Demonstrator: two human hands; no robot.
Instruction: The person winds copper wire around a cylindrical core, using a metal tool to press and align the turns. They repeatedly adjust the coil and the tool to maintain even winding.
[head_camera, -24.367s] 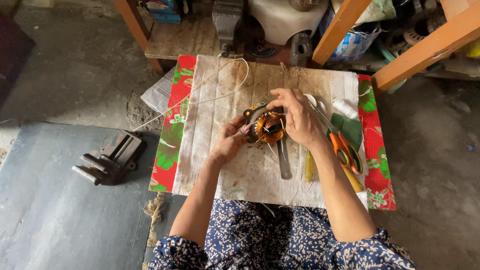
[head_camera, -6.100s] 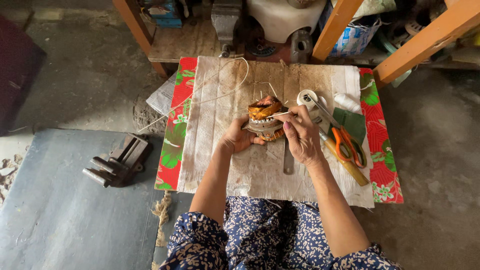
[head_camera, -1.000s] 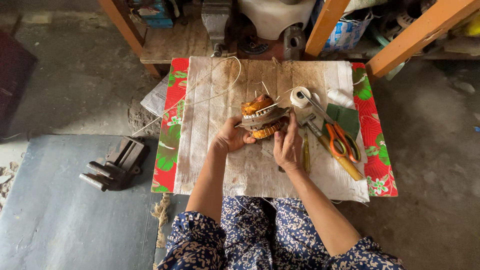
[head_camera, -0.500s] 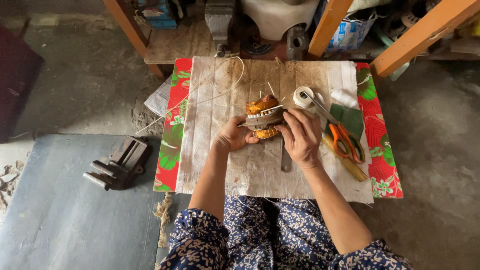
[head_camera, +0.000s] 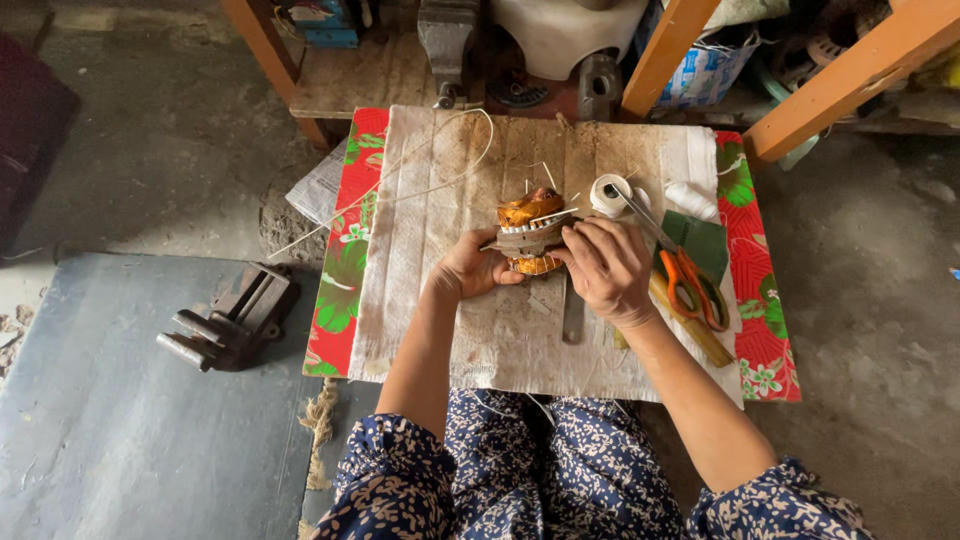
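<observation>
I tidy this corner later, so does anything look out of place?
A metal bench vise lies loose on the floor, left of the cloth-covered board. A long pale cord trails off the board's left edge.

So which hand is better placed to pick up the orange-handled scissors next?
Probably the right hand. It sits just beside the orange-handled scissors on the mat's right side, fingers only touching the copper-wound motor stator. The left hand grips the stator from the far side.
</observation>
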